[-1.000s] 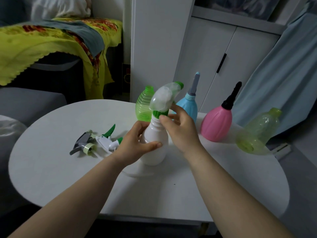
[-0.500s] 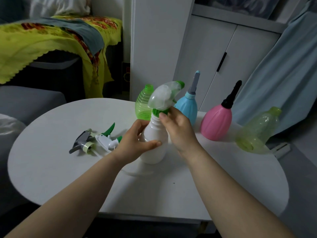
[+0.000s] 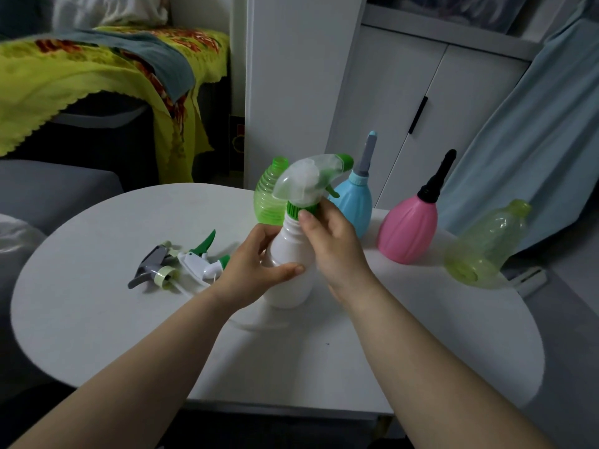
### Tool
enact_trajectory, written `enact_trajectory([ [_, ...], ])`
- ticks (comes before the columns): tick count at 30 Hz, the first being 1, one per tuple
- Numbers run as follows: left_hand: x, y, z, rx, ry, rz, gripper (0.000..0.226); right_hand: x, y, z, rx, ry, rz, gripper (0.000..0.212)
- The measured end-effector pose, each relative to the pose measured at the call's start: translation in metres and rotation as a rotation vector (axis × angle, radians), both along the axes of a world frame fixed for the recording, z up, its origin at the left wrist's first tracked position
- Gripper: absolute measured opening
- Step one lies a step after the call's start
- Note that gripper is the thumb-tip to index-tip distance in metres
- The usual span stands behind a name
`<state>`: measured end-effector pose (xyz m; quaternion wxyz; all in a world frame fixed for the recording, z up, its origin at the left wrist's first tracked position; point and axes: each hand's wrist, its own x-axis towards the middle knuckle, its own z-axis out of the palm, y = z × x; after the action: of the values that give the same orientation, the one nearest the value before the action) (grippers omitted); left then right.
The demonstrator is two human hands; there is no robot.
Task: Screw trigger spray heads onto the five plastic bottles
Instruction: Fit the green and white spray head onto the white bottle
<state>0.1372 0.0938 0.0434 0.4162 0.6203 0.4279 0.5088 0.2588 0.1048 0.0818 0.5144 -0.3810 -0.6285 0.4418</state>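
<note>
White bottle upright at centre of bench, gripped round the body by left hand; right hand pinching green collar of spray head seated on its neck. Judged: first fitting under way, tightness not confirmed. Outstanding: green bottle at 12 o'clock, blue bottle and pink bottle toward 2 o'clock, yellow bottle tipped over at 3 o'clock. Counted: five bottles; three heads, grey head and white head loose at 9 o'clock.

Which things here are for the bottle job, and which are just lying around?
For the job: white plastic bottle, clear-and-green trigger spray head, grey spray head, white-and-green spray head, ribbed green bottle, blue bottle, pink bottle, yellow-green bottle.
Just lying about: yellow patterned blanket, white cupboard, pale blue curtain.
</note>
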Motion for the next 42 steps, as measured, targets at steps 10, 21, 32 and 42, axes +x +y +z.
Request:
enact_trajectory([
  [10,0.001,-0.001,0.0,0.04,0.042,0.018,0.042,-0.011,-0.004,-0.009,-0.041,0.057,-0.117,0.05],
  [21,0.0,-0.001,-0.001,0.003,0.007,0.006,0.043,0.001,0.008,0.003,-0.043,0.175,-0.027,0.035],
  [32,0.001,0.0,0.0,-0.011,0.018,-0.001,0.044,0.007,0.01,0.009,0.054,0.014,-0.079,0.032],
  [42,-0.001,0.002,0.0,-0.014,0.066,-0.007,0.046,0.025,0.019,0.022,-0.106,-0.012,0.218,0.029],
])
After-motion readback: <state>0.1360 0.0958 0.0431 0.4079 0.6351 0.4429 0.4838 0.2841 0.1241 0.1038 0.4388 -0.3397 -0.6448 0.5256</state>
